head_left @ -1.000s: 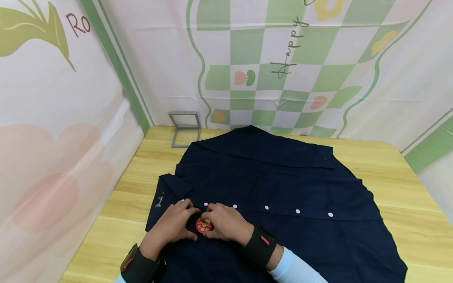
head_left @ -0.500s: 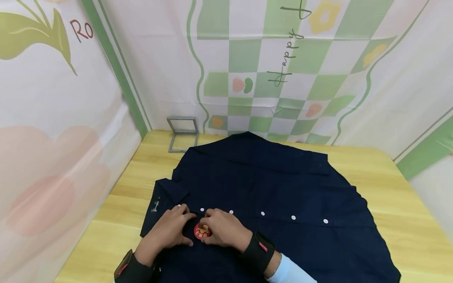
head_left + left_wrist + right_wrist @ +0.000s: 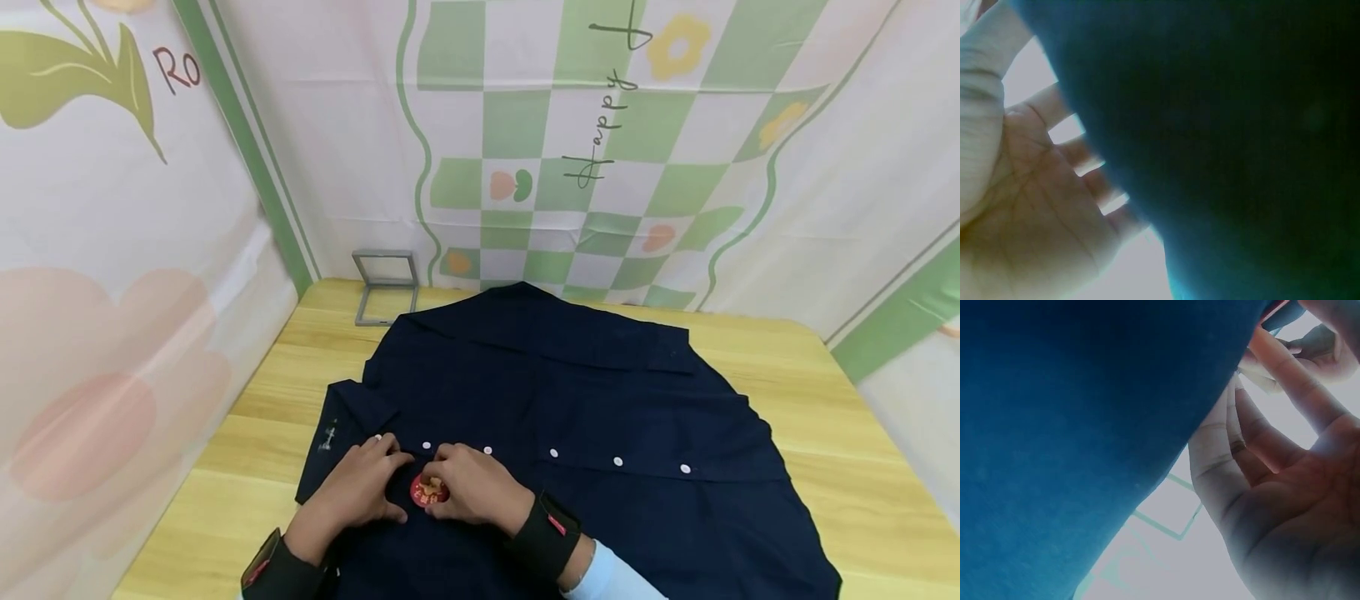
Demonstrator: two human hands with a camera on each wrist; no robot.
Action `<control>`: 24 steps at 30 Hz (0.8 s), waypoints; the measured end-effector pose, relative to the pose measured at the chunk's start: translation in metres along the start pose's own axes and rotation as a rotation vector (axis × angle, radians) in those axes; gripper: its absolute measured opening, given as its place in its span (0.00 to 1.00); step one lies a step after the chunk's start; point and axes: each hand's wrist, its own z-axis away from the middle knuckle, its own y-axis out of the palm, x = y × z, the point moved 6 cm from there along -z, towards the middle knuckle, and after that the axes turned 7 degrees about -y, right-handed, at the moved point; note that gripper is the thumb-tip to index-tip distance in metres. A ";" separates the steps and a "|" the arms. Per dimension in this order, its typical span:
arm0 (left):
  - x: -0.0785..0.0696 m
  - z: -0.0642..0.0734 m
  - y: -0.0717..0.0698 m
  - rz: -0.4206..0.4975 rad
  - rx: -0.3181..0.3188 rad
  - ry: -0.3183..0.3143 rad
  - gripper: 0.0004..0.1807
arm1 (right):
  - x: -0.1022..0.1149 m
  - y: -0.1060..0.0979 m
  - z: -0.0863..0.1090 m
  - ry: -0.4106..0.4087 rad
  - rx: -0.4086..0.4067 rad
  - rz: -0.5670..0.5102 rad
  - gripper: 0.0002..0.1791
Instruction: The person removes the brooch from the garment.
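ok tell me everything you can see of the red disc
The red disc is round, with gold decoration and lettering too small to read; its material is unclear. It lies on the navy shirt, below the white buttons in the head view. The right hand seems to pinch its right side, partly covering it.

Pale wood-grain table (image 3: 255, 433): lower half of the frame, before the white-and-green printed cloth backdrop (image 3: 352, 150).
Dark navy cloth shirt (image 3: 630, 400): spread on the table, lower centre to lower right.
Hinged grey square frame (image 3: 385, 323): on the table, left of centre, near the shirt's far left edge.
Small round white buttons (image 3: 553, 452): in a row across the shirt, behind the disc.
Round red-and-gold disc (image 3: 419, 496): on the shirt, lower centre, between left hand (image 3: 352, 485) and right hand (image 3: 480, 485).
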 end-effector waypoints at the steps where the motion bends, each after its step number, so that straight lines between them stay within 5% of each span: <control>1: 0.000 0.000 0.000 0.000 0.000 0.001 0.36 | 0.000 0.000 0.000 -0.003 -0.001 -0.008 0.19; 8: 0.001 0.001 0.002 -0.007 0.003 0.001 0.36 | 0.000 0.000 0.000 -0.048 -0.063 -0.085 0.13; 17: -0.002 0.001 0.001 0.002 0.000 0.009 0.36 | 0.001 -0.005 0.004 -0.103 -0.148 0.012 0.09; 24: -0.003 0.000 0.001 -0.015 0.006 -0.005 0.37 | -0.002 -0.006 0.004 -0.071 -0.167 -0.005 0.08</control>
